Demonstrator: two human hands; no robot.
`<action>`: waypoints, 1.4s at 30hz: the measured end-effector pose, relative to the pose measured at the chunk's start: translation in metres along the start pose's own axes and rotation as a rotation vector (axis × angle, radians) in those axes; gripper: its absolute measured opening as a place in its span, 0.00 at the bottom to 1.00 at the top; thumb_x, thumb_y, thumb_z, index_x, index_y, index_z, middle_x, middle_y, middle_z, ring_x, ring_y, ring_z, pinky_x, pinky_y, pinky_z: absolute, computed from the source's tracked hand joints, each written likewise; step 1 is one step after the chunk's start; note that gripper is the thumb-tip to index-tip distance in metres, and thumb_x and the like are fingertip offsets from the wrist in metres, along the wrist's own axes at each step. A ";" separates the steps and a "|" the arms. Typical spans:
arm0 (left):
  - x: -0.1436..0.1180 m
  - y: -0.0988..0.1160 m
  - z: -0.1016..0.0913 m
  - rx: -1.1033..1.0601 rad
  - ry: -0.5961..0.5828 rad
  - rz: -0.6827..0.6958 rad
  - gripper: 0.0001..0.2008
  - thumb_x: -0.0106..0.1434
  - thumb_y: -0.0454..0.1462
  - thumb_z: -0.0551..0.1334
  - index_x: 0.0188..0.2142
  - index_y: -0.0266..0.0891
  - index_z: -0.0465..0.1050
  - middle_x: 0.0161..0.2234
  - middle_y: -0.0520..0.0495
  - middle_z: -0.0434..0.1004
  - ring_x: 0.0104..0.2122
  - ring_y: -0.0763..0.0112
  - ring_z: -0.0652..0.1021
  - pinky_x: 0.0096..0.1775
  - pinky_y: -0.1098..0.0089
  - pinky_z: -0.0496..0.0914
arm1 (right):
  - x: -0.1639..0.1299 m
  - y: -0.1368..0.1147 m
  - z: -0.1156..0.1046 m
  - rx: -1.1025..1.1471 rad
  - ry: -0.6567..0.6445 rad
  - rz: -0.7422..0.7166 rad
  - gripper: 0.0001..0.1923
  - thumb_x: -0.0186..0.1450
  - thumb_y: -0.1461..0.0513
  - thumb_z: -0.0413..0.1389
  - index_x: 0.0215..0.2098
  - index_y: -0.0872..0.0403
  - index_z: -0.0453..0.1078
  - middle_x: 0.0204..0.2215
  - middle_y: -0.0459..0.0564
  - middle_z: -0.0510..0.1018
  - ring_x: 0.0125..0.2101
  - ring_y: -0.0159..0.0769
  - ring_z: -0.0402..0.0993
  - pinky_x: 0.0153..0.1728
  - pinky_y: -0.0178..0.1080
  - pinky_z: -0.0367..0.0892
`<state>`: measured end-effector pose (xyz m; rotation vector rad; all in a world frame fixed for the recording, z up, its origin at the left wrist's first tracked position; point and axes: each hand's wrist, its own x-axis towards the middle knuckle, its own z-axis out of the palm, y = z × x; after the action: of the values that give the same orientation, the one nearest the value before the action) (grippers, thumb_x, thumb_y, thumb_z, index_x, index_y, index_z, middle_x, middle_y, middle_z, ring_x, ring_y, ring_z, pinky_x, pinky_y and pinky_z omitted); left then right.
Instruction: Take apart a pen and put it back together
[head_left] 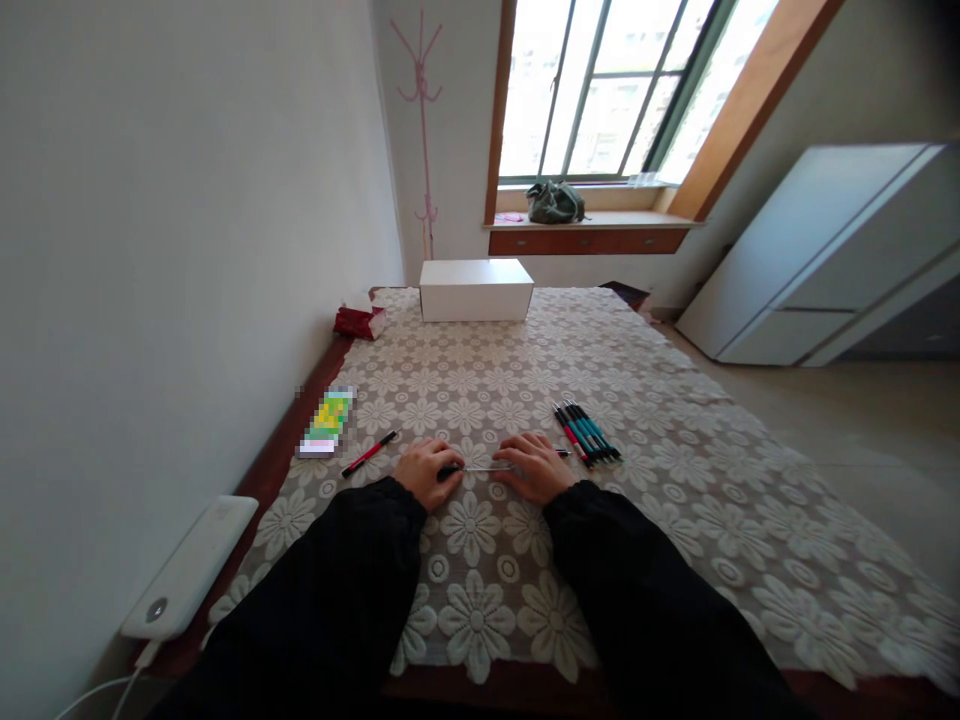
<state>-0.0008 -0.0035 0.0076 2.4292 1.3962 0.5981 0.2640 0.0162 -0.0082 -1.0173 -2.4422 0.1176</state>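
Observation:
Both my hands rest on a table covered with a white lace cloth (675, 470). My left hand (426, 470) and my right hand (534, 465) each grip one end of a thin pen part (486, 467) held level between them, a dark piece at the left end and a pale rod in the middle. A bundle of several teal and red pens (587, 432) lies just right of my right hand. A single red pen (370, 453) lies left of my left hand.
A white box (475, 290) stands at the table's far end, a red tissue pack (359, 321) to its left. A blurred small pack (327, 421) and a white power bank (193, 565) lie along the left edge by the wall. A white cabinet (817, 260) stands at the right.

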 end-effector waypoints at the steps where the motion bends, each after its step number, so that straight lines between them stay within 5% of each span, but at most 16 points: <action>1: 0.000 0.000 0.001 0.001 -0.002 0.004 0.08 0.63 0.42 0.64 0.39 0.45 0.79 0.44 0.46 0.79 0.46 0.59 0.76 0.50 0.58 0.67 | 0.002 -0.006 0.002 0.004 -0.002 -0.006 0.06 0.67 0.59 0.60 0.42 0.48 0.75 0.42 0.50 0.78 0.46 0.43 0.71 0.50 0.48 0.63; 8: 0.001 0.000 0.002 -0.012 -0.004 0.016 0.06 0.63 0.40 0.63 0.37 0.44 0.79 0.43 0.47 0.79 0.45 0.61 0.76 0.50 0.59 0.67 | 0.004 -0.011 0.001 -0.028 -0.038 0.005 0.04 0.67 0.65 0.57 0.35 0.50 0.73 0.42 0.51 0.78 0.45 0.42 0.70 0.52 0.48 0.62; 15: 0.001 -0.002 0.001 -0.032 0.048 -0.033 0.05 0.61 0.38 0.64 0.36 0.43 0.78 0.42 0.47 0.79 0.44 0.61 0.77 0.48 0.59 0.68 | -0.006 0.014 -0.008 -0.041 -0.039 -0.023 0.05 0.64 0.66 0.58 0.35 0.49 0.73 0.53 0.51 0.74 0.57 0.49 0.64 0.56 0.54 0.62; 21: 0.000 -0.002 0.001 -0.081 0.036 0.062 0.04 0.61 0.39 0.65 0.34 0.44 0.79 0.44 0.47 0.80 0.47 0.60 0.76 0.51 0.59 0.67 | -0.007 0.007 -0.009 -0.006 -0.064 -0.042 0.10 0.60 0.68 0.57 0.37 0.49 0.74 0.57 0.52 0.72 0.61 0.52 0.60 0.58 0.58 0.60; 36: 0.002 0.003 0.000 -0.060 0.033 0.065 0.07 0.64 0.40 0.63 0.37 0.45 0.79 0.45 0.46 0.80 0.48 0.60 0.75 0.54 0.57 0.67 | -0.002 -0.010 -0.005 0.118 -0.073 -0.074 0.11 0.54 0.70 0.56 0.34 0.50 0.70 0.54 0.52 0.74 0.58 0.49 0.64 0.57 0.55 0.63; 42: 0.007 0.006 0.002 -0.083 0.065 0.087 0.09 0.67 0.42 0.60 0.38 0.45 0.79 0.44 0.46 0.79 0.48 0.62 0.75 0.53 0.59 0.67 | -0.002 -0.013 -0.002 0.132 -0.074 -0.077 0.06 0.59 0.65 0.59 0.35 0.50 0.70 0.55 0.53 0.73 0.57 0.50 0.65 0.58 0.56 0.62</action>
<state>0.0075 -0.0004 0.0100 2.4343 1.2683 0.7470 0.2580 0.0054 -0.0044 -0.8752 -2.4994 0.2906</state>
